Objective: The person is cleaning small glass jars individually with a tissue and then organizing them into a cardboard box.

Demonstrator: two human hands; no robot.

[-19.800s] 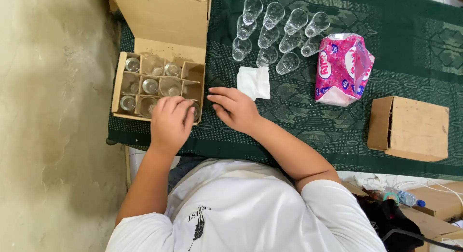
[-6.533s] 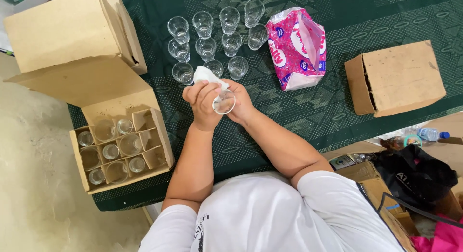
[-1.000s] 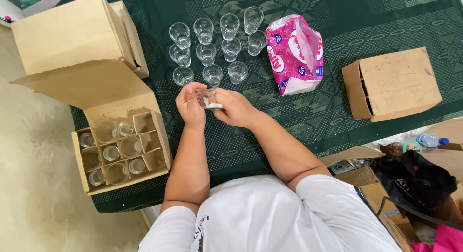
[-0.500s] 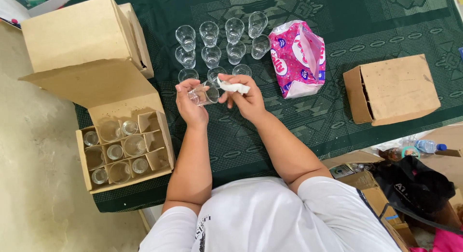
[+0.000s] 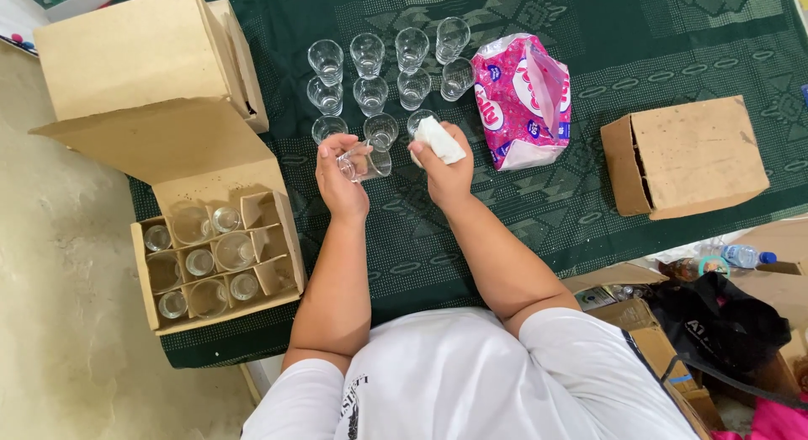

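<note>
Left hand point(image 5: 339, 179) closed around a clear glass point(image 5: 365, 163) tipped on its side above the green mat point(image 5: 522, 230), right hand point(image 5: 443, 166) clutching a white tissue point(image 5: 438, 140) just beside it, rows of glasses point(image 5: 389, 66) standing beyond, open box point(image 5: 212, 255) of glasses at left, pink tissue pack point(image 5: 522, 99) at right

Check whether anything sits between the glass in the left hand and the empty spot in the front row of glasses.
Nothing visible does. The left hand holds the glass tilted just in front of the row; the right hand holds a tissue alongside.
</note>
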